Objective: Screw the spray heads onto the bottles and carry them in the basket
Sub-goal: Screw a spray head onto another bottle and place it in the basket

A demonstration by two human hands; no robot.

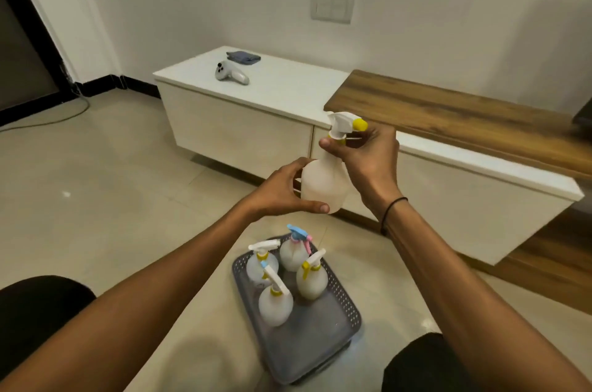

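A bottle (323, 183) is held in the air by both hands, above the basket (320, 337) on the floor (112, 199).

The bottle's round body is gripped by the left hand (282, 189), with the thumb pressed under its base. Its neck, just below the white spray head (342, 124) with a yellow nozzle, is pinched by the right hand (365, 154); whether the head is fully screwed on cannot be told. Four more bottles (288, 276) with heads fitted are stood upright in the far half of the grey basket; its near half is bare. On the white surface (282, 93) beyond, a controller (230, 72) and a folded cloth (243, 57) are laid near the left edge.
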